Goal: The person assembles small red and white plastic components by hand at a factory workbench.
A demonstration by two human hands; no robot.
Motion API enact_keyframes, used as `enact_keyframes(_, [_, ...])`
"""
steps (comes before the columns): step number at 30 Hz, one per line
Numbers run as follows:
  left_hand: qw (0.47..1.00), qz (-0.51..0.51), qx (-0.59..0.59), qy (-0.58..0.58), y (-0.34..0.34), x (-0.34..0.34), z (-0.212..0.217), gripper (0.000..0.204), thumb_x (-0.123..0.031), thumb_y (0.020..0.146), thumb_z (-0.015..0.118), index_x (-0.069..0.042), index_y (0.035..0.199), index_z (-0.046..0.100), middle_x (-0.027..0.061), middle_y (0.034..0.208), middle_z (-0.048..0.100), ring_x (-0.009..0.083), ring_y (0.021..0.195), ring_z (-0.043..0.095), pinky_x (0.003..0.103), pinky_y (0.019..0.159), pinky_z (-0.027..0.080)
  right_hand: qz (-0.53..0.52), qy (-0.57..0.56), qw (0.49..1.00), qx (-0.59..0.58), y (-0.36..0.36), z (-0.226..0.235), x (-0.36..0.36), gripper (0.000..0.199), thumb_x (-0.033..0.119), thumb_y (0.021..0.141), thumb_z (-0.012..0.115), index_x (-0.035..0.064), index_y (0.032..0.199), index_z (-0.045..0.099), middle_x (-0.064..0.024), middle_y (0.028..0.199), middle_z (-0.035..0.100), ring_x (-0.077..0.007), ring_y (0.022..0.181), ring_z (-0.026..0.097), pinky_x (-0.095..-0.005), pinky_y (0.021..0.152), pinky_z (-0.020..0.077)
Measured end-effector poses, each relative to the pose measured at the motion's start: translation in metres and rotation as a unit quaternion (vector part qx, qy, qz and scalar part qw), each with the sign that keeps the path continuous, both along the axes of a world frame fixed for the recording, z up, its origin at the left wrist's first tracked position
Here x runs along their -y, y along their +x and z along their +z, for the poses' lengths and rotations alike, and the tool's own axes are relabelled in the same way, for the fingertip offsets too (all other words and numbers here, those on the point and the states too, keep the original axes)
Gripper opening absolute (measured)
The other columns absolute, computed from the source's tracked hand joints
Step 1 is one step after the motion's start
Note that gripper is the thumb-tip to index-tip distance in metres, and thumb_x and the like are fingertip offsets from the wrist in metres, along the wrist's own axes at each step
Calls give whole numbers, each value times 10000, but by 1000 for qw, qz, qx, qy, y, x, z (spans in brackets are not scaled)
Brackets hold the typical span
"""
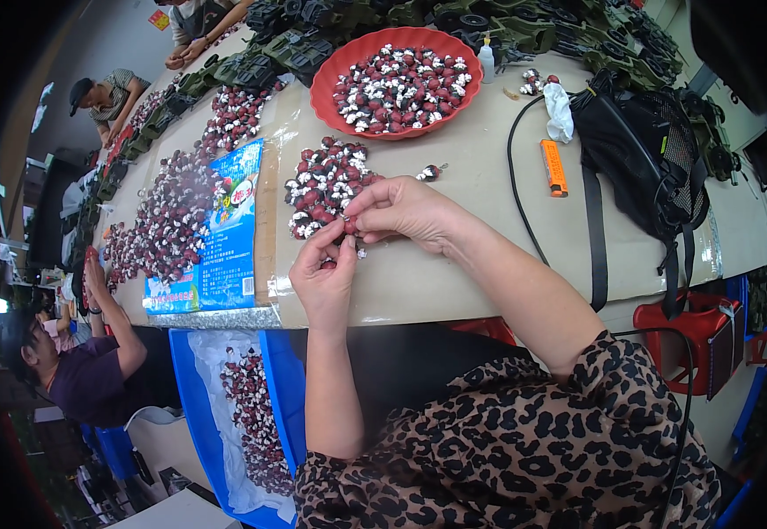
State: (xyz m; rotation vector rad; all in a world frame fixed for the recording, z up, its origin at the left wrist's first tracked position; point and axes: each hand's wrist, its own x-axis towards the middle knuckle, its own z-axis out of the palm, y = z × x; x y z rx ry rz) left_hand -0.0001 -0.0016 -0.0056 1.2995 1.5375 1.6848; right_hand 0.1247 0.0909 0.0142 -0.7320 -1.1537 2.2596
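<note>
Near the table's front edge, my left hand (324,275) and my right hand (408,214) meet, fingertips pinched on one small dark-red and white figurine (350,227). Its finer details are too small to make out, and my fingers partly cover it. Just beyond my hands lies a pile of similar red, white and black figurines (326,181). A single figurine (430,173) rests apart, to the right of the pile. Farther back stands a red scalloped bowl (320,93) full of the same pieces.
Left, more figurines (167,207) cover a blue printed sheet (229,273). A blue lined crate (191,388) stands below the table edge. An orange box (554,167), black backpack (644,150) and cable lie right. Dark green toy vehicles (524,31) line the back. Other people sit left.
</note>
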Motion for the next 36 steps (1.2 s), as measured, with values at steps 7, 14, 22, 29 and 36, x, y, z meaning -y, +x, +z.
enact_keyframes(7, [999, -19, 23, -27, -1, 1, 4, 256, 48, 752, 561, 27, 1006, 533, 31, 838, 555, 10, 601, 434, 119, 497, 348, -13, -1, 1000, 19, -2, 1, 2, 185, 66, 717, 644, -2, 875, 575, -54, 748, 605, -85, 637, 582, -171, 557, 488])
enact_keyframes(14, [988, -8, 149, 36, 0, -4, 9, 273, -12, 799, 497, 11, 1068, 464, 12, 756, 499, 29, 602, 423, 150, 527, 332, -98, 77, 987, 100, 1, 6, -2, 167, 149, 728, 657, 4, 779, 592, -26, 694, 587, -54, 538, 511, -173, 457, 415])
enact_keyframes(22, [969, -23, 228, 88, -15, -1, -4, 160, -173, 871, 454, -28, 808, 482, 14, 631, 441, 78, 494, 389, 188, 451, 297, -25, 440, 870, 221, -6, -1, 12, 231, 216, 669, 678, 68, 836, 619, -21, 659, 581, -123, 585, 543, -254, 542, 423])
enact_keyframes(29, [977, 3, 208, 50, -7, -2, 5, 185, -184, 878, 454, -15, 893, 528, 0, 646, 451, 55, 533, 397, 170, 464, 292, -11, 551, 787, 278, -6, 0, 18, 249, 207, 640, 638, 134, 878, 624, -49, 661, 588, -216, 630, 576, -337, 583, 446])
enact_keyframes(36, [989, -19, 147, 25, -7, 0, 3, 208, -105, 850, 495, -3, 1024, 542, -32, 729, 463, 22, 578, 369, 141, 509, 290, -6, 127, 986, 106, -3, 5, 7, 176, 127, 742, 587, 15, 878, 582, -22, 685, 579, -82, 573, 549, -202, 492, 433])
